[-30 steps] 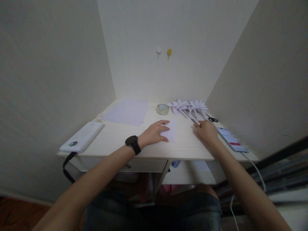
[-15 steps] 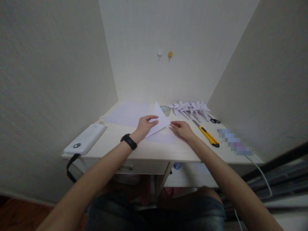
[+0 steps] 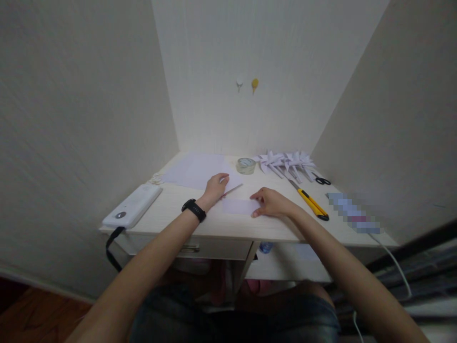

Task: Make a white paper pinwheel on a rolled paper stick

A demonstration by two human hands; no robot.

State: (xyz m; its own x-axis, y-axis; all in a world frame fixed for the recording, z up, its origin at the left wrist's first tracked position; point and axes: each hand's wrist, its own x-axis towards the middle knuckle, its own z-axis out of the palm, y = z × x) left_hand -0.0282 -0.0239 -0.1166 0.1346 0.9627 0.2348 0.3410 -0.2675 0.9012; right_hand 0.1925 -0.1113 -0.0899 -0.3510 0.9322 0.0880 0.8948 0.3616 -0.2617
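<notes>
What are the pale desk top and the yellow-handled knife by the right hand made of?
Pale desk top: looks like light wood-grain laminate, matt; faint streaked grain, dull glare. Yellow-handled knife: likely a plastic body, smooth, black end, with a grey metal-looking blade slide at its far tip.

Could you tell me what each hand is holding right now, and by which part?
Left hand pinches a paper sheet at its near edge; right hand presses the strip's right end.

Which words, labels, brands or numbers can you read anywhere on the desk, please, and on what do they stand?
None can be read.
Phone: screen pixelated, nothing legible.
Tape roll: no print I can make out.
Power bank: only a round button, no lettering.
Knife: no brand to be seen.
Watch on the left hand: face turned away.
Paper strip by the right hand: blank.
</notes>
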